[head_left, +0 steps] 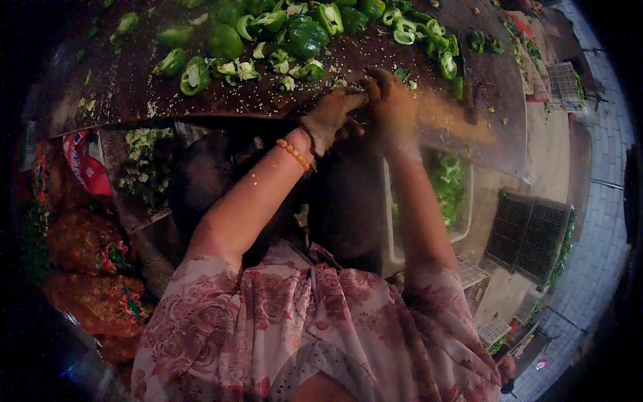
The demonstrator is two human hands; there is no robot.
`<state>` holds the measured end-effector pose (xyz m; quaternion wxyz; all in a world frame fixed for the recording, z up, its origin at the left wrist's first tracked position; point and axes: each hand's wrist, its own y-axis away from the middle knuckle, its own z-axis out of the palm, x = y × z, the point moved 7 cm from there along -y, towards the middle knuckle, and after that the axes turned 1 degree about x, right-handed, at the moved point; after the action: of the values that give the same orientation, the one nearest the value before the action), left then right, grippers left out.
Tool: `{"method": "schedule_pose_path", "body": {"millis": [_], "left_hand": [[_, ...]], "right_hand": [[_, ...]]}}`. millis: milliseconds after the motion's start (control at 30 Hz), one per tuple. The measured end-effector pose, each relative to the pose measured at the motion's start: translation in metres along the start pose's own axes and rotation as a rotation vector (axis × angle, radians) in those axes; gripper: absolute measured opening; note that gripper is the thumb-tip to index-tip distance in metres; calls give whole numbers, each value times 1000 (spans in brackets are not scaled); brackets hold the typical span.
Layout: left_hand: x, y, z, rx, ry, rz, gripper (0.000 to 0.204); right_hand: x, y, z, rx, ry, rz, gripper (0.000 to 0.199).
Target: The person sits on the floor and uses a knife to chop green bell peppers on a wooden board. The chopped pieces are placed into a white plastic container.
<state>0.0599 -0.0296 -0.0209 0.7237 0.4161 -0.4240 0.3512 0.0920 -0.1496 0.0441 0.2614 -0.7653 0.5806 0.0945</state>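
At the near edge of the dark tabletop (261,106) my two hands meet. My left hand (329,115), in a brownish covering with a beaded bracelet (295,155) at its wrist, has its fingers bent together toward the right one. My right hand (394,107) is smeared by motion, its fingers curled against the left fingertips. Whatever lies between them is hidden. Just beyond are green bell peppers (303,37), some whole and some cut open, among pale cores (246,70) and scattered seeds. A halved pepper (195,76) shows its hollow inside.
Below the table's right part stands a pale-rimmed tub (467,224) with green pepper pieces (450,191). Cut scraps (144,157) fill a container on the left. Full reddish net sacks (94,301) sit at lower left. Dark crates (529,234) stand on the right floor.
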Motion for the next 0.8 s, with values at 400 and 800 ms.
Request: {"method": "schedule_pose_path", "body": {"millis": [400, 800], "left_hand": [[14, 10, 1, 106, -494, 219, 40], [-25, -43, -18, 136, -597, 281, 54]], "right_hand": [[-15, -1, 11, 125, 139, -121, 34], [-15, -15, 14, 65, 122, -58, 35]]}}
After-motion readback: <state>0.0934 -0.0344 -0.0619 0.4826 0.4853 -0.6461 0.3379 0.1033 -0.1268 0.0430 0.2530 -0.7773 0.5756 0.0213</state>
